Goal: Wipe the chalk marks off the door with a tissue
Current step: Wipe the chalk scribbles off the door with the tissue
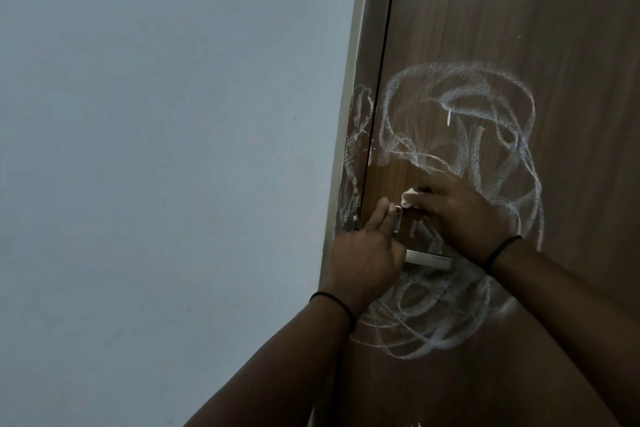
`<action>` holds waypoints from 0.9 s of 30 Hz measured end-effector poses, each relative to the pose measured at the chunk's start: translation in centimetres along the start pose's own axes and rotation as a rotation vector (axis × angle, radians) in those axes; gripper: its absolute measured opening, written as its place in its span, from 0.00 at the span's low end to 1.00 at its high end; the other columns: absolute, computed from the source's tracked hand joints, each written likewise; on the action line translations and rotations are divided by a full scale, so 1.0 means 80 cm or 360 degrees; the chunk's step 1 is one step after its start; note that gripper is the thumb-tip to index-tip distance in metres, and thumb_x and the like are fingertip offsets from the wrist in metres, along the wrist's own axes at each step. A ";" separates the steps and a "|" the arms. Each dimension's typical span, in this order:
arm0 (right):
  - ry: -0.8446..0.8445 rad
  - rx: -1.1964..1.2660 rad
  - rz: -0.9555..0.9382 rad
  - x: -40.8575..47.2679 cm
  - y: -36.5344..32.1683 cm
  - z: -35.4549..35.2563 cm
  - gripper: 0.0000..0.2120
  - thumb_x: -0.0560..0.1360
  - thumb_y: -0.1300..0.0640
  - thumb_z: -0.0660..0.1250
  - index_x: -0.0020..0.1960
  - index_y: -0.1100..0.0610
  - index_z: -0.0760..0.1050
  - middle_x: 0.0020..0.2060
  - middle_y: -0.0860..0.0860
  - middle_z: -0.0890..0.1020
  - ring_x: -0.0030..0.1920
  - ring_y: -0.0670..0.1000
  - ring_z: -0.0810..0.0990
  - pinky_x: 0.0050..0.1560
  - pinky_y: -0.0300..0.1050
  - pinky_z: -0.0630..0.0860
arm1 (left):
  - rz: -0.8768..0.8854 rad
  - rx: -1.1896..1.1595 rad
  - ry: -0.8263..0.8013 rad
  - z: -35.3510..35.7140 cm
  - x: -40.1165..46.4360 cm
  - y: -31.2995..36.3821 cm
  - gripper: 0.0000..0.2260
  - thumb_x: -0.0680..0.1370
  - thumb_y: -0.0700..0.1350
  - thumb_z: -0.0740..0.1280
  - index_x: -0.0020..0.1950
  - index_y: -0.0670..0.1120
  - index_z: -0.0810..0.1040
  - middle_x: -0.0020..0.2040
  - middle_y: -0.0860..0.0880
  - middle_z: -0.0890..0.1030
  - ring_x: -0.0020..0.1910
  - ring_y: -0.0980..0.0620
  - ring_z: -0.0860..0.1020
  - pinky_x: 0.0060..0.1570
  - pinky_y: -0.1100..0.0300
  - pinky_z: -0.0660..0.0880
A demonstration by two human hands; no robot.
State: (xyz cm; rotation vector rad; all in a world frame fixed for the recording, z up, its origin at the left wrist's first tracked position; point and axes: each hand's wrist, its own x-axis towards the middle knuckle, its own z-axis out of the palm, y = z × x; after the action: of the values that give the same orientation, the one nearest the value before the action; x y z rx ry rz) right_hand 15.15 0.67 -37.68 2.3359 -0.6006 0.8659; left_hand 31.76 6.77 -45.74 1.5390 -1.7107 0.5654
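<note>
With our right hand pinching the small white tissue wad against the brown wooden door and our left hand gripping the silver metal handle, we risk smearing the looping white chalk marks rather than lifting them.

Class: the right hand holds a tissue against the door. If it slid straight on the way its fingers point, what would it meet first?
Probably the left hand's fingertips at the metal plate: the right hand, pressing the tissue to the door, points leftward at them.

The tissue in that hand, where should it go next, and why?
Probably upward: the right hand presses the tissue on a patch of door that already looks clean, while thick chalk marks loop just above it. The left hand is at the handle.
</note>
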 end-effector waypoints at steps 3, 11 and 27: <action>0.0257 0.0124 0.0208 0.011 0.014 0.000 0.04 0.75 0.58 0.71 0.43 0.59 0.82 0.43 0.54 0.81 0.44 0.54 0.79 0.41 0.54 0.76 | 0.0007 0.0026 -0.0003 -0.003 0.003 0.002 0.26 0.80 0.55 0.54 0.79 0.52 0.62 0.79 0.54 0.61 0.38 0.50 0.80 0.35 0.62 0.63; 0.0303 0.0058 0.0159 0.000 -0.016 0.025 0.06 0.72 0.65 0.74 0.49 0.62 0.82 0.46 0.55 0.80 0.49 0.57 0.77 0.43 0.53 0.78 | 0.0082 0.0127 0.0067 -0.005 0.009 0.002 0.25 0.80 0.53 0.54 0.76 0.50 0.66 0.76 0.53 0.68 0.33 0.49 0.78 0.32 0.61 0.62; 0.0535 0.0107 0.0358 -0.024 0.008 0.011 0.05 0.72 0.66 0.73 0.48 0.61 0.84 0.44 0.57 0.83 0.46 0.59 0.80 0.43 0.53 0.78 | 0.0020 0.0255 -0.0065 -0.010 0.024 0.020 0.25 0.81 0.54 0.53 0.76 0.45 0.64 0.77 0.48 0.65 0.44 0.44 0.83 0.36 0.57 0.72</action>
State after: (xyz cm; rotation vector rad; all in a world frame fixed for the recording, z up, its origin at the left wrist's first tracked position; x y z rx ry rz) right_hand 13.85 0.03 -39.32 2.1372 -0.7049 1.3664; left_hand 30.38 6.39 -43.51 1.6629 -1.7419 0.6965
